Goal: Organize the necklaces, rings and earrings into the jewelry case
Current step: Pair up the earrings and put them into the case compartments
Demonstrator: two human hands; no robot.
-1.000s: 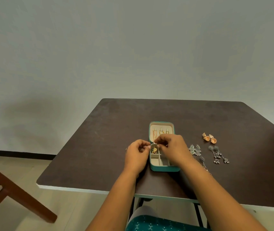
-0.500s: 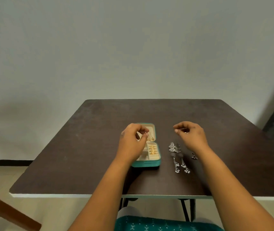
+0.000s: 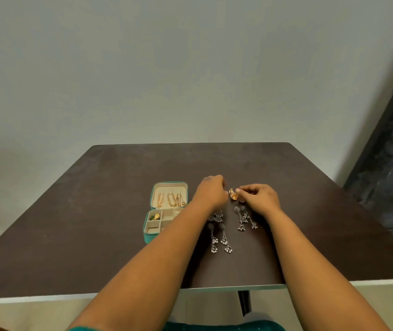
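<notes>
Dark table [image 3: 95,211]: open teal jewelry case [image 3: 167,206], silver dangle earrings [image 3: 221,240], gold earrings [image 3: 233,194].

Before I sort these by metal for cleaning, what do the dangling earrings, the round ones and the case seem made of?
Dangling earrings: dull grey, probably oxidised silver-tone metal with pale beads. Round earrings, between the hands: shiny orange-gold, apparently gold-tone metal. Jewelry case: teal shell, maybe faux leather, with a matte cream lining.

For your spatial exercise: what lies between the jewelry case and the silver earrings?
In the head view, the left forearm crosses between jewelry case and silver earrings.
</notes>
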